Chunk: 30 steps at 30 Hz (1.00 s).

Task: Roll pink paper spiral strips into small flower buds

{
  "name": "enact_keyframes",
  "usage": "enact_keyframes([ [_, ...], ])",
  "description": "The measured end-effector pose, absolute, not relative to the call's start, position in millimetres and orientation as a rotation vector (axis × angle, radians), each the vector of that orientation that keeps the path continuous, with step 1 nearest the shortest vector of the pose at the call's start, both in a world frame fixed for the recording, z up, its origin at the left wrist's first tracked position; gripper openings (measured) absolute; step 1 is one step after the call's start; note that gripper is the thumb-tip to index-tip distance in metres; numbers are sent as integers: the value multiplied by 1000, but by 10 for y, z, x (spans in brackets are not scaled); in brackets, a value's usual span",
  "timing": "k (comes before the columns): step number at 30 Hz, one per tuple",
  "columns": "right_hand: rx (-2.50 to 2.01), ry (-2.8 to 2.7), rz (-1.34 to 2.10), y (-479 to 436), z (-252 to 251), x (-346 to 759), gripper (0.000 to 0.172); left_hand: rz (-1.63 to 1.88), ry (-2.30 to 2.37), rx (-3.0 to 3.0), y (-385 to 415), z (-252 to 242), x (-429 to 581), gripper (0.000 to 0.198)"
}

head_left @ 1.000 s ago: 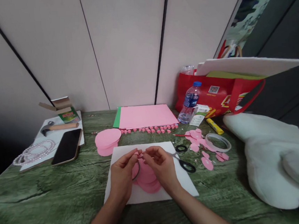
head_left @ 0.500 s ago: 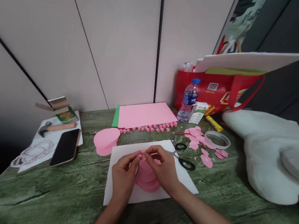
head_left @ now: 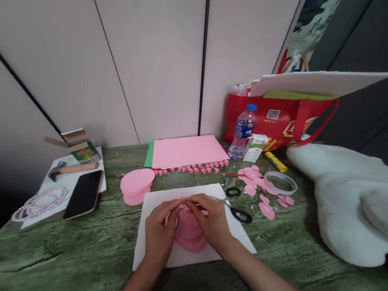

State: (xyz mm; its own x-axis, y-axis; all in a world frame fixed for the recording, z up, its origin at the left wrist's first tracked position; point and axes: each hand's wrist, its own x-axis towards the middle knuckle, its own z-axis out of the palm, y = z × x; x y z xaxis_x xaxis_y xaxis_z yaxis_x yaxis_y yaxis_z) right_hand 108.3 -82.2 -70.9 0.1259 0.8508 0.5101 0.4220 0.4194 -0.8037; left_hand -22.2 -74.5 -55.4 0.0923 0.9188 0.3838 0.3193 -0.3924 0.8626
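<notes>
My left hand (head_left: 159, 227) and my right hand (head_left: 211, 218) meet over a white board (head_left: 238, 245). Thumbs and fingertips of both pinch a small piece of pink paper (head_left: 184, 201), mostly hidden by the fingers. Below them, pink paper discs (head_left: 191, 243) overlap on the board. Scissors (head_left: 241, 215) with black handles lie by my right hand, their blades partly behind it. Left of the board's far edge sit larger pink paper ovals (head_left: 136, 182). Small rolled pink paper pieces (head_left: 192, 168) line up beyond the board.
Pink sheets (head_left: 187, 150) lie at the back. To the right are a tape roll (head_left: 280, 183), a red pencil (head_left: 233, 174), pink cut-outs (head_left: 266, 210), a glue stick (head_left: 276, 161), a bottle (head_left: 243, 132), a red bag (head_left: 283, 119) and a white plush (head_left: 349, 213). A phone (head_left: 83, 194) and hammer (head_left: 75, 168) lie left.
The fingertips have drawn closer together and curled further over the pink paper piece, so less of it shows. The view has shifted slightly; the things on the table stay put.
</notes>
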Motion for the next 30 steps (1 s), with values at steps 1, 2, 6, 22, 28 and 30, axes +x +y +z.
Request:
enact_keyframes([
  [1, -1180, -1522, 450, -817, -706, 1094, 15, 1305, 1201, 1823, -743, -547, -226, 19],
  [2, -1172, -1552, 445, -812, -705, 1103, 16, 1303, 1186, 1858, -739, -544, -230, 20],
  [6, -1163, -1635, 429, -797, -717, 1122, 17, 1275, 1144, 1950, -715, -566, -252, 21],
  [22, -1206, -1647, 588, -769, -731, 1168, 16, 1210, 1138, 2027, -662, -626, -268, 22],
  [28, -1239, -1684, 561, -772, -726, 1170, 16, 1195, 1149, 2038, -659, -660, -274, 21],
  [30, -1248, -1703, 543, -770, -729, 1169, 17, 1195, 1148, 2036, -656, -674, -276, 20],
])
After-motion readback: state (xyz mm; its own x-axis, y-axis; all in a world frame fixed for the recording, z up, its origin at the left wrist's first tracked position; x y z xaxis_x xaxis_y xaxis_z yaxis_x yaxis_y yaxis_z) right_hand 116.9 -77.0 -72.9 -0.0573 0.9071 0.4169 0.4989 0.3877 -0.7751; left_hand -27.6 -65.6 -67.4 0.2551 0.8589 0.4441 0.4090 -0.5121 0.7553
